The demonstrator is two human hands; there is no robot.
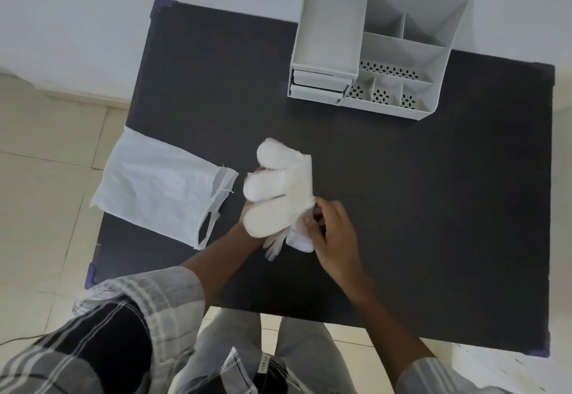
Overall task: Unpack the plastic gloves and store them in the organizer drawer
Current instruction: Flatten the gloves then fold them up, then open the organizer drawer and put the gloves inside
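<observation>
The stack of plastic gloves (pixel 278 186) is held up over the middle of the black table (pixel 433 208), its glove fingers pointing off to the left and away. It's propped from underneath by the left hand (pixel 252 208), mostly hidden, while the lower edge is pinched by the right hand (pixel 332 232), fingers curled narrow around the plastic. So the stack sits between both hands, the right nearer the cuff end. The emptied bag (pixel 161 189) is lying flat to the left. The gray organizer (pixel 371 50) is parked at the far edge; its drawers (pixel 318 87) look closed, probably needing pulling out first, and the open compartments look empty.
</observation>
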